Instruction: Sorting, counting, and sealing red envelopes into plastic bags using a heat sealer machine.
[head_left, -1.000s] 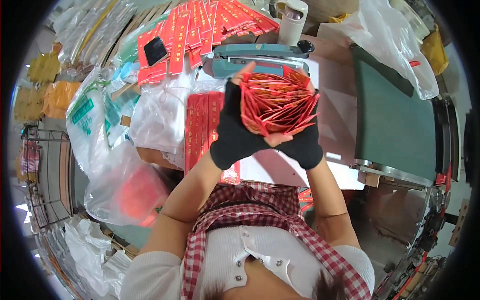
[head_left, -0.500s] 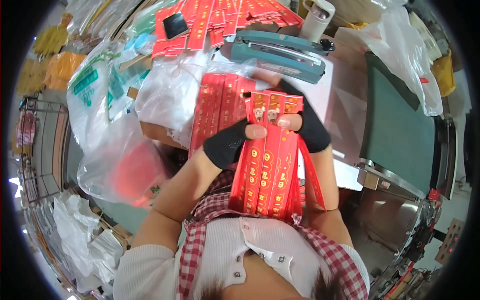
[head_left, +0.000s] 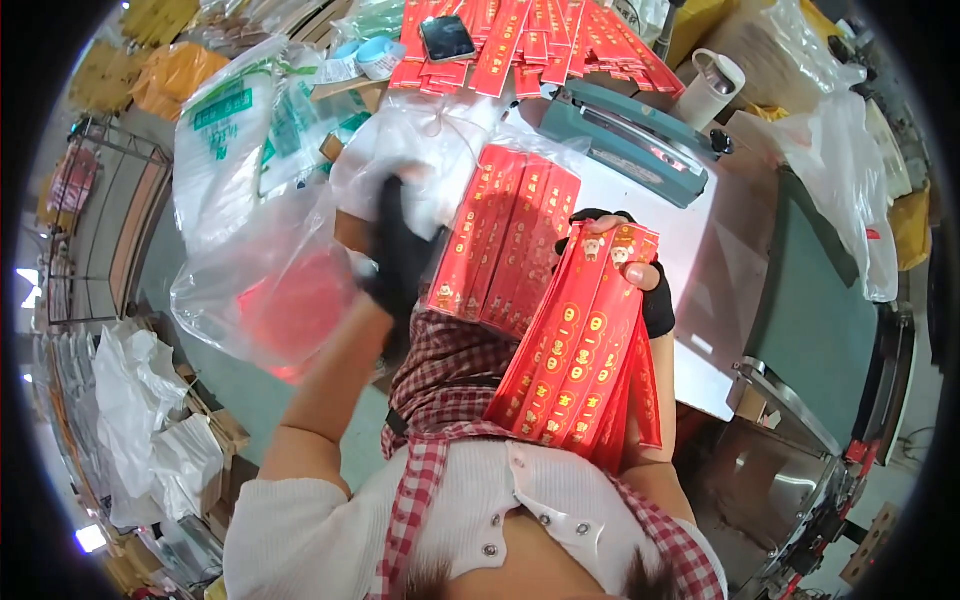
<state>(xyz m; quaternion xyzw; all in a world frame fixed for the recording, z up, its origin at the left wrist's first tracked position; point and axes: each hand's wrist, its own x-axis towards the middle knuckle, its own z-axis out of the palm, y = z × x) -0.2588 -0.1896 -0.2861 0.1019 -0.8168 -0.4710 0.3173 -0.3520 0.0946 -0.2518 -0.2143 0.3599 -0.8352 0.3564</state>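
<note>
A stack of long red strips (head_left: 570, 360) is gripped near its upper end by the right hand (head_left: 645, 280), which wears a black fingerless glove; the thumb presses on the front face and the other fingers curl around behind. From that grip the stack slants down and to the left, its lower ends fanned apart just above the checked apron (head_left: 445, 375). Gold print runs along the strips, with small pale figures close to the thumb. (A few strips at the right side of the stack splay away from the rest.)

Just left of the grip, flat red bundles (head_left: 510, 235) lie side by side in clear film, partly behind the held stack. Past them, farther left, is the left hand (head_left: 400, 240), also gloved in black; it is too blurred to tell whether its fingers are open or closed, or whether it touches anything. Clear plastic bags (head_left: 395, 140) lie near it.

Beyond the grip, a blue-green bar-shaped device (head_left: 630, 150) rests on the white tabletop (head_left: 700, 375), with a pale mug (head_left: 710, 90) beside its right end. Farther out and to the left, a dark phone (head_left: 448, 38) lies on a spread of loose red strips (head_left: 550, 45). Well to the right of the grip stretches a dark green belt (head_left: 820, 310).
</note>
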